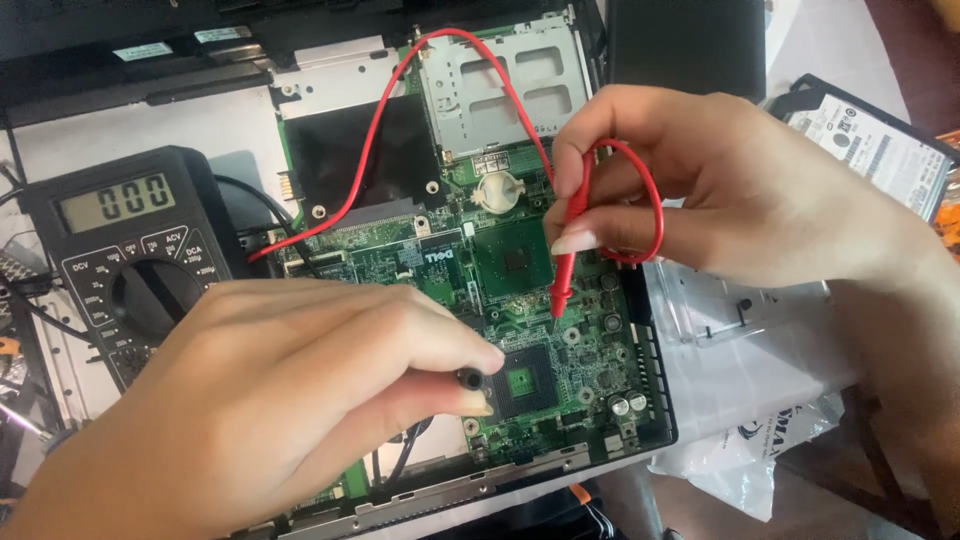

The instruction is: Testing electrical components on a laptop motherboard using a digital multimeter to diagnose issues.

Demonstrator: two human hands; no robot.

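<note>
A green laptop motherboard (440, 270) lies open in its black chassis. My right hand (740, 190) pinches a red test probe (566, 270), its tip touching the board just right of the square chip (512, 258). The red lead (375, 140) loops up over the metal card cage (495, 85) and back toward the black digital multimeter (125, 250) at the left. My left hand (270, 400) grips a black probe (470, 379), its end resting by the processor socket (520, 380).
A bare hard drive (870, 140) lies at the upper right. A clear plastic tray (740, 310) and a white plastic bag (740, 450) sit right of the chassis. A round coin cell (497, 190) is on the board. Black cables run at the far left.
</note>
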